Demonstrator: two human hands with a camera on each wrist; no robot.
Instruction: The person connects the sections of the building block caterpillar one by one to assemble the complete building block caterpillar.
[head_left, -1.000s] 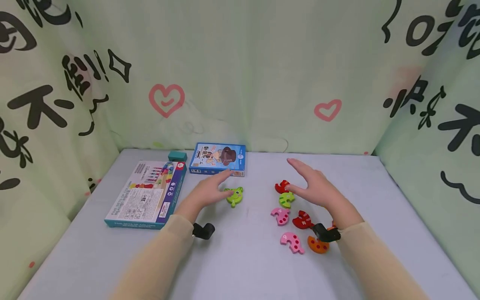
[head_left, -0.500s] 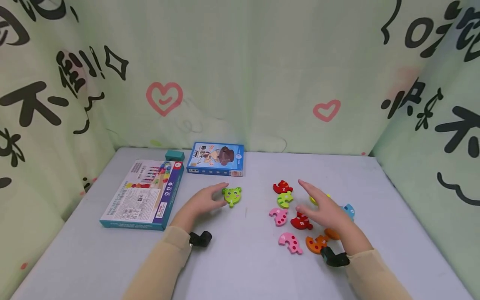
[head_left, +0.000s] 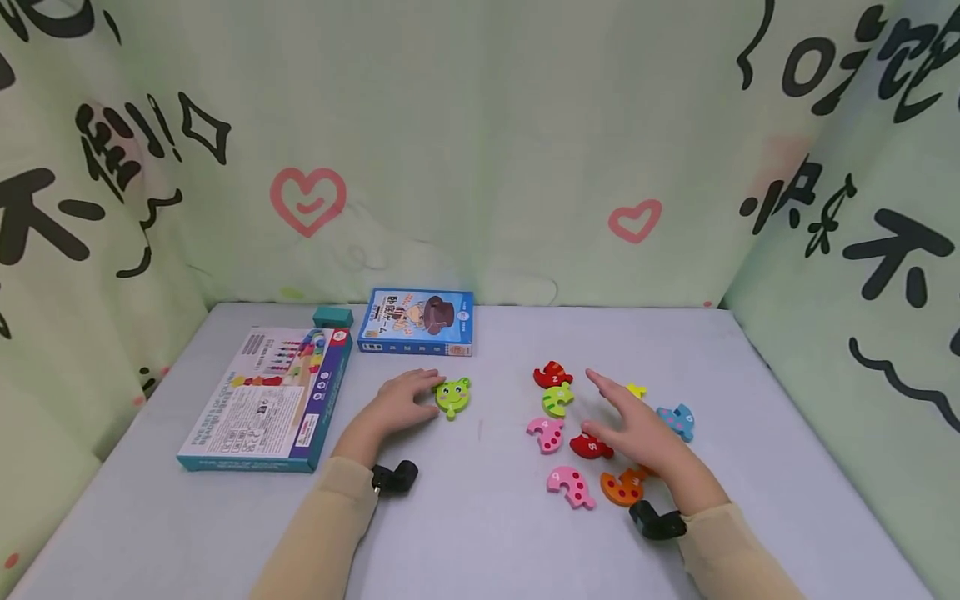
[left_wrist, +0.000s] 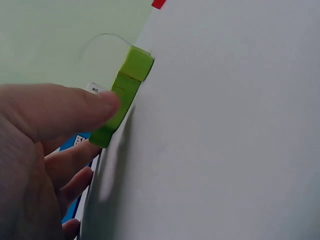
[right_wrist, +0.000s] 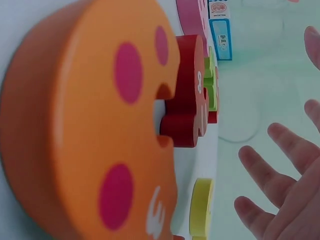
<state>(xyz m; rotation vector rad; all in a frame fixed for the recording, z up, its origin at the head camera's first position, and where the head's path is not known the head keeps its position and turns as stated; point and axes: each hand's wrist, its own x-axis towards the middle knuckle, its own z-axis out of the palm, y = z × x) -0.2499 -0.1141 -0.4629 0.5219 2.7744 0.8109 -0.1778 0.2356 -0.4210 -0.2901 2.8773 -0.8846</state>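
Note:
A flat green frog-faced piece (head_left: 452, 398) lies on the table in the middle of the head view. My left hand (head_left: 397, 407) pinches its left side, with thumb and index finger at its edge. In the left wrist view the thumb overlaps the side of the green frog-faced piece (left_wrist: 127, 90), and the other fingers are behind and below. My right hand (head_left: 641, 429) is held over the animal pieces, fingers spread and holding nothing. Near it are a red piece (head_left: 591, 446), an orange spotted piece (head_left: 622, 488) and a blue piece (head_left: 677, 422).
Two pink pieces (head_left: 570, 486), a striped green piece (head_left: 557, 400), another red piece (head_left: 552, 375) and a yellow one (head_left: 636, 390) lie around the right hand. A large box (head_left: 258, 400), a blue box (head_left: 417, 322) and a teal block (head_left: 333, 317) stand at the left and back.
My left hand has come down onto the left side of the frog-faced piece. My right hand has drawn back toward me and right, uncovering the blue and yellow pieces. The view has shifted slightly.

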